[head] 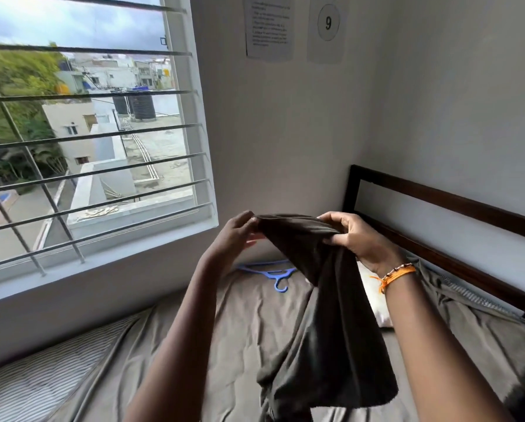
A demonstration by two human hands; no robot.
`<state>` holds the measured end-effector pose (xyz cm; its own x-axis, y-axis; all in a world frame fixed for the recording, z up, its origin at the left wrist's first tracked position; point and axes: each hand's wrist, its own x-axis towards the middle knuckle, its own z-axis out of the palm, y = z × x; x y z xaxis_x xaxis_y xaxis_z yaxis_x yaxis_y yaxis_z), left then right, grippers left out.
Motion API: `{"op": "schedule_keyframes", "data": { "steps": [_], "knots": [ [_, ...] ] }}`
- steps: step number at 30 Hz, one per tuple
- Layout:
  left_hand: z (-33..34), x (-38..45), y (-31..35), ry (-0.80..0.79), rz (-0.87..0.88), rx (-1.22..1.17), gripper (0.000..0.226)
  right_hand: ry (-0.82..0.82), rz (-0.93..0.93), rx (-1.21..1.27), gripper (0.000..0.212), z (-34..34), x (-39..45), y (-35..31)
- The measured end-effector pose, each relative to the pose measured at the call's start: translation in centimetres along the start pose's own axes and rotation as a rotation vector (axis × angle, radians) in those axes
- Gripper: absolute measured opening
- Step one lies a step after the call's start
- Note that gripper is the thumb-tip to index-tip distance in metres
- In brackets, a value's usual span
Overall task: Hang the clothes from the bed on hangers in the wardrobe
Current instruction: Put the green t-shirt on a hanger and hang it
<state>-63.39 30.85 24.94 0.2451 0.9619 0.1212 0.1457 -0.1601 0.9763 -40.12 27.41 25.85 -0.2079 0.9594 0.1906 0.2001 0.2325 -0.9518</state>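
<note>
We have both arms raised out in front of us over the bed (255,330), and between them hangs a dark olive garment (319,300). Our left hand (234,236) is up at the garment's top edge, wrist bent, fingers and thumb closed in a pinch on the left end of the fabric. Our right hand (352,236) takes the other end, fingers curled over the bunched cloth, thumb on top, knuckles turned toward us. An orange thread bracelet (398,274) sits on that right wrist. The top edge of the garment runs nearly level between the two hands, and the rest drapes down toward the bed, its lower end reaching the grey-brown sheet near us. Beyond the garment, on the bed close to the wall, lies a blue hanger (273,274), flat, hook pointing our way; part of it is hidden behind the cloth. To the right of the garment a white pillow (375,300) peeks out beside the dark wooden headboard (456,199). To the left of the garment, the barred window (87,132) fills the wall.
</note>
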Motion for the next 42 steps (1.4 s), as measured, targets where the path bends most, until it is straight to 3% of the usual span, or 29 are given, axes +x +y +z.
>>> {"op": "schedule_keyframes", "data": {
  "steps": [3, 5, 8, 11, 14, 16, 17, 20, 22, 24, 26, 28, 30, 32, 34, 37, 38, 40, 42],
  "knots": [
    [0.8, 0.3, 0.7, 0.042, 0.019, -0.356, 0.020, -0.007, 0.091, 0.058, 0.006, 0.2, 0.3, -0.5],
    [1.5, 0.6, 1.1, 0.054, 0.036, -0.481, 0.023, 0.029, 0.109, -0.040, 0.015, 0.4, 0.9, -0.2],
    [2.3, 0.8, 2.4, 0.091, 0.049, -0.640, 0.030, -0.016, 0.136, -0.307, 0.012, 0.4, 1.4, 0.8],
    [2.5, 1.0, 4.4, 0.156, 0.106, -0.746, 0.031, -0.139, 0.317, -0.808, 0.013, 0.1, 0.8, 3.8],
    [1.7, 1.2, 4.5, 0.264, 0.148, -0.833, 0.027, -0.112, 0.463, -0.864, 0.023, -0.4, -0.3, 7.0],
    [1.6, 1.0, 3.3, 0.255, 0.095, -0.643, 0.005, 0.049, 0.423, -0.731, 0.021, -0.7, -0.3, 7.5],
    [1.9, 0.8, 2.6, 0.213, 0.041, -0.449, 0.018, 0.119, 0.377, -0.681, 0.020, -0.7, -0.1, 7.1],
    [3.4, 0.6, -0.2, 0.011, -0.062, 0.088, 0.085, 0.196, 0.255, -0.353, 0.022, 0.7, 0.6, 4.0],
    [5.0, -0.2, -1.7, -0.218, -0.045, 0.294, 0.106, 0.166, 0.173, 0.000, 0.029, 2.0, 1.3, 2.1],
    [6.6, -0.4, -4.3, -0.309, -0.022, 0.385, 0.121, 0.196, 0.103, 0.245, 0.029, 2.6, 2.2, 0.2],
    [7.7, -0.2, -8.3, -0.265, -0.113, 0.255, 0.103, 0.229, 0.045, 0.399, 0.027, 2.6, 2.7, -1.5],
    [8.1, -1.9, -9.8, -0.209, -0.210, 0.055, 0.057, 0.217, -0.030, 0.534, 0.027, 2.4, 2.7, -3.3],
    [8.3, -3.8, -10.1, -0.131, -0.344, 0.084, 0.015, 0.207, -0.111, 0.627, 0.029, 2.1, 2.4, -4.6],
    [7.8, -4.1, -10.8, -0.067, -0.425, 0.180, 0.024, 0.227, -0.128, 0.627, 0.025, 1.7, 2.0, -4.9],
    [7.5, -3.3, -10.2, -0.064, -0.395, 0.129, 0.019, 0.213, -0.017, 0.420, 0.017, 1.6, 1.2, -4.5],
    [8.5, -2.2, -7.3, -0.038, -0.295, -0.337, 0.015, -0.010, 0.255, -0.288, 0.017, 1.5, 0.0, -1.4],
    [8.7, -1.8, -6.2, -0.014, -0.281, -0.497, 0.017, -0.101, 0.327, -0.390, 0.019, 1.6, -0.4, -0.2],
    [8.8, -1.2, -4.5, 0.004, -0.306, -0.734, 0.025, -0.142, 0.420, -0.284, 0.025, 2.0, -2.0, 1.6],
    [8.7, -0.5, -3.6, -0.007, -0.384, -0.850, 0.047, -0.096, 0.387, -0.061, 0.027, 2.5, -3.8, 3.1]
  ]
}}
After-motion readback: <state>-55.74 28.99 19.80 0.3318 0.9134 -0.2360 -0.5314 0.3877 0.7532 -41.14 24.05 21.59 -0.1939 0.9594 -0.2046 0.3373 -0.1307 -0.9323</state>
